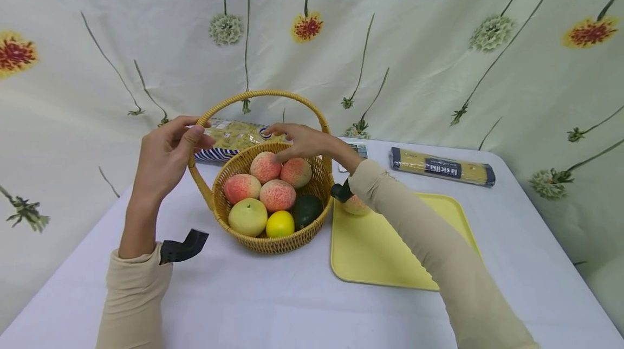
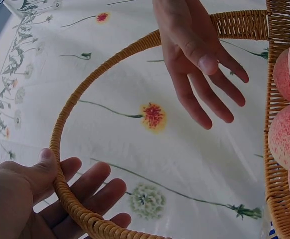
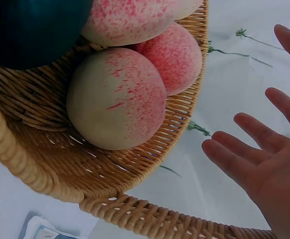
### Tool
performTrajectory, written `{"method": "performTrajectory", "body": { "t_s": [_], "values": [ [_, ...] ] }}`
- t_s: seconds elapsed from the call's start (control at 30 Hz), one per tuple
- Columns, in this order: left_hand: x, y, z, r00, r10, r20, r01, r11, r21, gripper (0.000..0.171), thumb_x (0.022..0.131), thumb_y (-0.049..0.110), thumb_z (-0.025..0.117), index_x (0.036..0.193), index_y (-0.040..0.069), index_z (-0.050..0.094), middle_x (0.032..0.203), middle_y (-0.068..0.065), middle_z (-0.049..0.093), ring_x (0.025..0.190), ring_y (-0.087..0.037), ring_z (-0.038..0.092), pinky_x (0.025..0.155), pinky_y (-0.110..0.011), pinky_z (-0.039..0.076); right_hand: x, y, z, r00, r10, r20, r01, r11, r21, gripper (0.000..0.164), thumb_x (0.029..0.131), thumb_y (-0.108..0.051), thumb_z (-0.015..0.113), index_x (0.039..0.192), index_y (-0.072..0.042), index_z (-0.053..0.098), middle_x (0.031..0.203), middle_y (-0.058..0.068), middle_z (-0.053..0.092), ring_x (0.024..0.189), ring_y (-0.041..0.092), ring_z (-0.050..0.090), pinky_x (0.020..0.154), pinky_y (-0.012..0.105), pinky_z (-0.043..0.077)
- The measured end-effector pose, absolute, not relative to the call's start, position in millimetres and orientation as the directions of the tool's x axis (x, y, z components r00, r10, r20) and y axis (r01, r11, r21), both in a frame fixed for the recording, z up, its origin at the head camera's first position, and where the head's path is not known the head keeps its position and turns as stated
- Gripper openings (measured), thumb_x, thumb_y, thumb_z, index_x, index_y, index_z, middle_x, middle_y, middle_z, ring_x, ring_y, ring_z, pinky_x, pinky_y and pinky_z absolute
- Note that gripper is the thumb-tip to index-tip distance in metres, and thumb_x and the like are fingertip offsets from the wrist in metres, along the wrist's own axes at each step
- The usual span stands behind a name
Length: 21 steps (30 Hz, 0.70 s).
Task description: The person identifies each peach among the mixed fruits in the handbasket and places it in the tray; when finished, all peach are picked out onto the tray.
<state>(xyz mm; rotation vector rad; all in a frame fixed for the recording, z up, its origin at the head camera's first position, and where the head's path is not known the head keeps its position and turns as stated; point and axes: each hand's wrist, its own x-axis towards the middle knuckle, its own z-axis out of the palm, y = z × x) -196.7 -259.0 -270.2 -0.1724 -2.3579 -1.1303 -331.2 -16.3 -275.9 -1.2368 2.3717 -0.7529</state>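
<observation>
1. The left hand [image 1: 168,158] grips the basket's arched handle [image 1: 265,92] on its left side, thumb on one side and fingers curled behind.
2. The right hand [image 1: 304,141] is above the basket's far right side, fingers spread and relaxed, holding nothing.
3. The wicker basket [image 1: 275,246] stands upright on the white-covered table [image 1: 219,300]. Inside are four blushed peaches [image 1: 278,195], a pale yellow-green round fruit [image 1: 247,217], a lemon [image 1: 280,224] and a dark green avocado [image 1: 307,211].
4. Just right of it lies a yellow tray [image 1: 380,254] bearing a partly hidden round fruit [image 1: 357,206].
5. Behind the basket lies a pasta bag [image 1: 239,133]; beyond the tray, a "la sicilia" spaghetti pack [image 1: 442,167].
</observation>
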Motion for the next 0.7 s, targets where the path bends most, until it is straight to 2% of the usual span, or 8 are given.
{"method": "performTrajectory", "body": {
  "t_s": [0.33,0.43,0.57,0.7],
  "values": [
    [-197.1,-259.2,-270.5,-0.856,-0.103,0.507,0.330,0.645,0.689,0.034,0.098,0.035,0.052,0.115,0.009,0.065,0.082,0.006,0.070,0.079,0.005,0.062,0.070,-0.012,0.048,-334.6,-28.2,-286.9,-0.574,-0.815,-0.076,-0.601,0.483,-0.637,0.069,0.091,-0.031,0.065,0.149,-0.016,0.030,0.152,0.009,0.034,0.139,0.031,0.033,0.108,0.041,0.035],
    [-196.4,-258.6,-270.1,-0.857,-0.108,0.505,0.325,0.648,0.689,0.035,0.098,0.036,0.051,0.114,0.008,0.065,0.083,0.004,0.070,0.079,0.005,0.062,0.070,-0.012,0.048,-334.1,-32.1,-288.7,-0.582,-0.810,-0.076,-0.601,0.491,-0.631,0.067,0.093,-0.030,0.063,0.149,-0.016,0.030,0.151,0.012,0.035,0.137,0.031,0.035,0.106,0.041,0.037],
    [-195.7,-257.9,-269.5,-0.857,-0.110,0.503,0.321,0.650,0.689,0.036,0.098,0.036,0.051,0.114,0.007,0.065,0.083,0.002,0.070,0.079,0.004,0.062,0.070,-0.011,0.047,-332.6,-36.7,-292.0,-0.571,-0.816,-0.085,-0.608,0.491,-0.624,0.065,0.095,-0.029,0.060,0.149,-0.013,0.028,0.150,0.015,0.035,0.138,0.029,0.035,0.106,0.041,0.037],
    [-195.7,-258.0,-269.4,-0.858,-0.109,0.501,0.319,0.652,0.688,0.036,0.098,0.036,0.051,0.114,0.007,0.065,0.084,-0.001,0.070,0.079,0.004,0.062,0.069,-0.012,0.047,-333.2,-41.9,-296.1,-0.558,-0.824,-0.098,-0.639,0.502,-0.583,0.063,0.096,-0.030,0.058,0.149,-0.011,0.029,0.153,0.012,0.031,0.139,0.027,0.033,0.108,0.039,0.034]
  ]
}}
